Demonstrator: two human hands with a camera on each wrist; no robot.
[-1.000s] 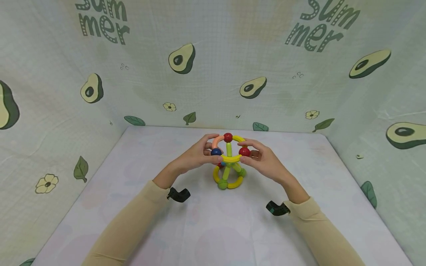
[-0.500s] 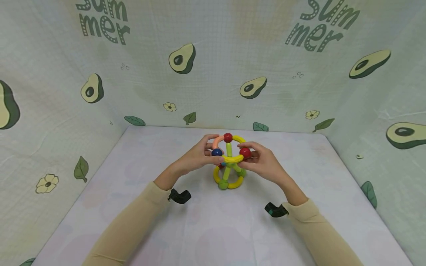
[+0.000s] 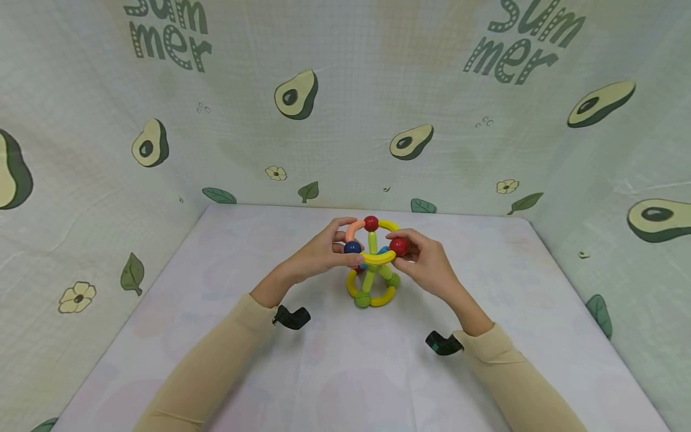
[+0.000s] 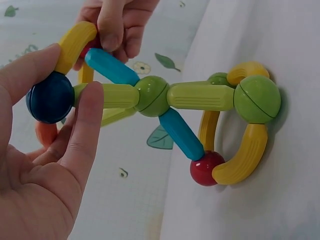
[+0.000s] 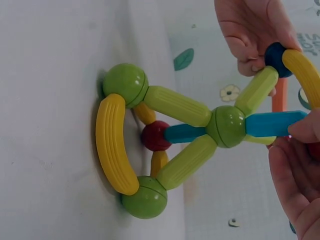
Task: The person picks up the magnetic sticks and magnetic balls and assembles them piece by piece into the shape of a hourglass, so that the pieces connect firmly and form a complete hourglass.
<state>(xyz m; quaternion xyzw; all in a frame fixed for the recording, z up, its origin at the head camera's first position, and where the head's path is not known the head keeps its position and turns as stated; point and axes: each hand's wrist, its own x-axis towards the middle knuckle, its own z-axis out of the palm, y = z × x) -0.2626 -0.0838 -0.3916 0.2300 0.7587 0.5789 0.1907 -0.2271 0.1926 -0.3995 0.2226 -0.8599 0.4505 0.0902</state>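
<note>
A ball-and-stick building toy stands on the table, two rings joined through a green center ball [image 4: 152,96]. My left hand [image 3: 318,255] grips the upper ring at the navy ball [image 3: 352,247], fingers on its far side and thumb in front. On the other side, my right hand [image 3: 429,264] pinches the red ball [image 3: 399,246]. In the right wrist view, its thumb touches the end of a blue rod [image 5: 272,124] beside that ball, which is mostly hidden. A yellow curved rod [image 3: 378,258] spans the front between both hands. An orange curved rod [image 3: 353,230] lies by my left fingers.
The lower ring, with a yellow curved rod [image 3: 383,298] and a green ball [image 3: 362,299], rests on the pale table [image 3: 356,372]. Behind rises a cloth backdrop [image 3: 351,162] printed with avocados. Each wrist wears a black camera.
The right hand has shifted its fingers round the red ball, and its wrist has come slightly left. A blue rod now shows beside that ball. The left hand has barely moved.
</note>
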